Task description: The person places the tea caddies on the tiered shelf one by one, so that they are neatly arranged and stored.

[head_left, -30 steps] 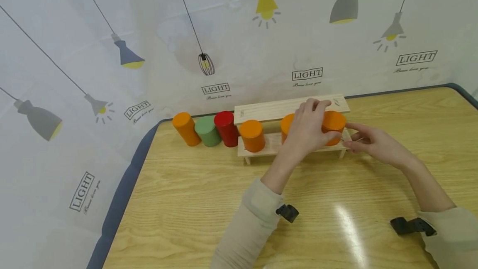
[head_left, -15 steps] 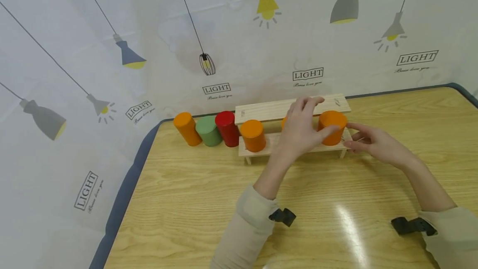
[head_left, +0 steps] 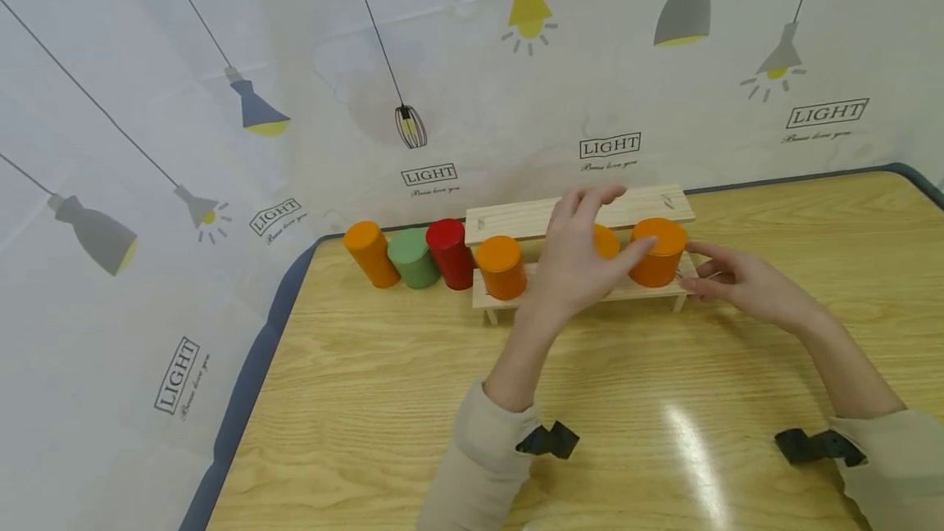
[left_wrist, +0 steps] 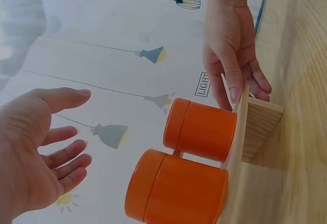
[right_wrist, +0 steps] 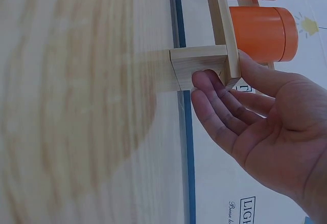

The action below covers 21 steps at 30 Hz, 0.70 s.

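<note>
A two-tier wooden shelf (head_left: 645, 205) stands at the table's back, with three orange lidded canisters on its lower board: a left one (head_left: 501, 270), a partly hidden middle one (head_left: 608, 242) and a right one (head_left: 656, 256). My left hand (head_left: 569, 265) hovers before the shelf, fingers spread and holding nothing. In the left wrist view the left hand (left_wrist: 30, 150) is apart from the orange canisters (left_wrist: 179, 188). At the shelf's right end my right hand (head_left: 745, 285) grips the lower board, thumb on its edge and fingers curled by the leg (right_wrist: 196, 63).
Left of the shelf, a tall orange canister (head_left: 371, 255), a green canister (head_left: 414, 258) and a red canister (head_left: 450, 254) stand on the wooden table (head_left: 354, 400). Behind the table hangs a white sheet (head_left: 472, 88) printed with lamps.
My left hand has moved left, away from the right orange canister, uncovering more of it and part of the middle one. The right hand keeps its place at the shelf's end.
</note>
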Each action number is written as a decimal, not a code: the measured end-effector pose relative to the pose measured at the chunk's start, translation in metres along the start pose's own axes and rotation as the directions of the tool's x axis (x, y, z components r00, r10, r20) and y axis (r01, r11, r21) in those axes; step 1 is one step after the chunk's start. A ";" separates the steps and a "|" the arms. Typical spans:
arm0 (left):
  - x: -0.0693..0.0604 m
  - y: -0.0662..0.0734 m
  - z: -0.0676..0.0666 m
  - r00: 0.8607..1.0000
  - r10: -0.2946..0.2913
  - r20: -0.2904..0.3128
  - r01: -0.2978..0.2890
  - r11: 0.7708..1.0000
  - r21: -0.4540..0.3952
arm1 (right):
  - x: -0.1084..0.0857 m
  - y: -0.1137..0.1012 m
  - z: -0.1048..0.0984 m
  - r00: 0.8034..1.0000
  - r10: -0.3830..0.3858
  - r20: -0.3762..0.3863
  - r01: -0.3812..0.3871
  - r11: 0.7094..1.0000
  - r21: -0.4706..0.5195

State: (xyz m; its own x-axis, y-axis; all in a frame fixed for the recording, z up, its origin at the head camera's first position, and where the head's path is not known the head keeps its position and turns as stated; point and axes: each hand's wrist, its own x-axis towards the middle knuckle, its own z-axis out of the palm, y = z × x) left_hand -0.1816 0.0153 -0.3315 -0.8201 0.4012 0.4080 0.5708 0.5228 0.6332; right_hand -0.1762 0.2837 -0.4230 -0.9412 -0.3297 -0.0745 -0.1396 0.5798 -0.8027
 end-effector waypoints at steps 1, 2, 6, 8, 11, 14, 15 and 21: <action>-0.001 0.000 -0.002 1.000 -0.002 -0.005 0.002 1.000 -0.008 | 0.000 0.000 0.000 1.000 -0.001 0.000 0.001 1.000 0.001; -0.002 0.000 -0.004 1.000 0.000 -0.012 0.000 1.000 -0.016 | 0.000 0.000 0.000 1.000 -0.003 0.000 0.003 1.000 0.002; -0.008 -0.004 -0.012 0.998 0.008 -0.056 -0.010 0.999 -0.040 | 0.001 0.000 0.000 1.000 -0.005 0.002 0.005 1.000 -0.001; -0.010 -0.009 -0.016 0.996 0.017 -0.084 -0.022 0.998 -0.054 | 0.002 0.001 0.000 1.000 0.000 0.002 0.000 1.000 -0.004; -0.014 -0.017 -0.021 0.993 0.029 -0.115 -0.040 0.995 -0.088 | 0.002 0.002 0.000 1.000 0.009 0.004 -0.009 1.000 -0.006; -0.017 -0.025 -0.027 0.989 0.035 -0.143 -0.053 0.991 -0.123 | 0.002 0.001 0.000 1.000 0.007 0.003 -0.007 1.000 -0.006; -0.018 -0.027 -0.029 0.988 0.031 -0.151 -0.051 0.990 -0.132 | 0.002 0.001 0.000 1.000 0.005 0.004 -0.005 1.000 -0.004; -0.025 -0.039 -0.040 0.976 0.006 -0.219 -0.037 0.990 -0.138 | 0.002 0.002 0.000 1.000 0.005 0.002 -0.005 1.000 -0.004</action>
State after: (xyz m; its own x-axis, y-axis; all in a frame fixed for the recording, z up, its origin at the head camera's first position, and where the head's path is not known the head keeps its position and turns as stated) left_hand -0.1848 -0.0448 -0.3403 -0.8055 0.2305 0.5460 0.5900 0.3990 0.7019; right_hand -0.1787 0.2839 -0.4245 -0.9414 -0.3277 -0.0797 -0.1357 0.5844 -0.8001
